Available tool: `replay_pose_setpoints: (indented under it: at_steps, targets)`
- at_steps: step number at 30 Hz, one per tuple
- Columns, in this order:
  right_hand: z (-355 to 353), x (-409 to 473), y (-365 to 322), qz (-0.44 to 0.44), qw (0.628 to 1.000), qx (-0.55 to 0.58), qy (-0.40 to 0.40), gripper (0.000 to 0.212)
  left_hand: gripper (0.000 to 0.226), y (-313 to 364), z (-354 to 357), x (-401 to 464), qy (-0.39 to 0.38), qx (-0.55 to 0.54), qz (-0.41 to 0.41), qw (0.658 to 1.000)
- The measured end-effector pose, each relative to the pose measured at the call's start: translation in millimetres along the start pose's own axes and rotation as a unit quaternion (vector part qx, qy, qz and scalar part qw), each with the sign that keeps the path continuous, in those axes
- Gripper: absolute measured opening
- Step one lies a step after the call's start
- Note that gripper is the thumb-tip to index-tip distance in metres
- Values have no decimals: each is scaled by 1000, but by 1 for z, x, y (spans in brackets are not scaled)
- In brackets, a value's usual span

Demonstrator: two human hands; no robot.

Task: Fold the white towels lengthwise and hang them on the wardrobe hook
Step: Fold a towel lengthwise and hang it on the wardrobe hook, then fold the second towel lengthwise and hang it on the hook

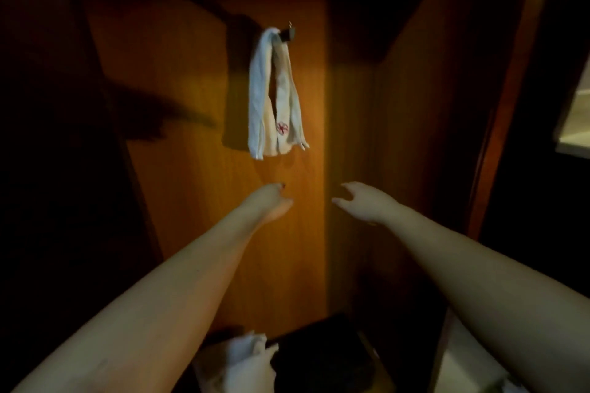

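Wooden wardrobe panel (198, 137) fills the view. A folded white towel (274, 96) hangs from the dark hook (288, 33). Below it, left hand (269, 202) and right hand (362, 201) hover empty, fingers loosely curled. More white cloth (249, 357) lies low.

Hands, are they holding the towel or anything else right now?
No. The left hand and the right hand are both empty, below the towel, which hangs from the hook by itself.

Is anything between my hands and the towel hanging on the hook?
Nothing visible. Both the left hand and right hand are empty below the towel on the hook, with only bare wardrobe panel between.
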State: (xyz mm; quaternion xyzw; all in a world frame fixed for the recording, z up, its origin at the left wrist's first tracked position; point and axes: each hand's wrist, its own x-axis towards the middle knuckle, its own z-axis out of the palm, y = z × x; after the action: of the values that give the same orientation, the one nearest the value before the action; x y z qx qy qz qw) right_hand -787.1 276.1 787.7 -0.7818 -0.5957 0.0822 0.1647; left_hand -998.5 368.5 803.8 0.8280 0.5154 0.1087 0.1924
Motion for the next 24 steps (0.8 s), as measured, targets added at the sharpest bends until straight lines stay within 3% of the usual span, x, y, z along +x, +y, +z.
replay_pose_setpoints:
  at_steps: [13,19,24]
  targets:
    - [172,-251,78,132,984,-26,-114,76,57,-59,216,-149,-164,84,123,975]
    - [238,-350,129,207,967,-8,-146,71,52,-50,302,-194,-257,90,225,936]
    - [278,-416,193,286,941,-1,-183,70,59,-20,370,-221,-331,90,210,916]
